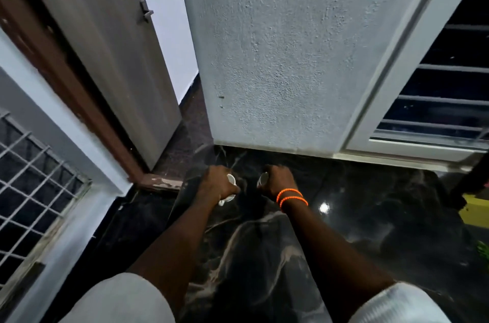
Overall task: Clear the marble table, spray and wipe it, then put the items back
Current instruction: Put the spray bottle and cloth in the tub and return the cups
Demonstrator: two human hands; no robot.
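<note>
The black marble table with pale veins fills the lower middle of the head view. My left hand grips a small white cup near the table's far left corner. My right hand, with orange bands on its wrist, grips another small whitish cup just beside it. Both cups are mostly hidden by my fingers, and I cannot tell whether they touch the marble.
A rough grey wall rises right behind the table. A grey door in a brown frame stands open at the left. A barred window is at the right. Something yellow lies at the table's right edge.
</note>
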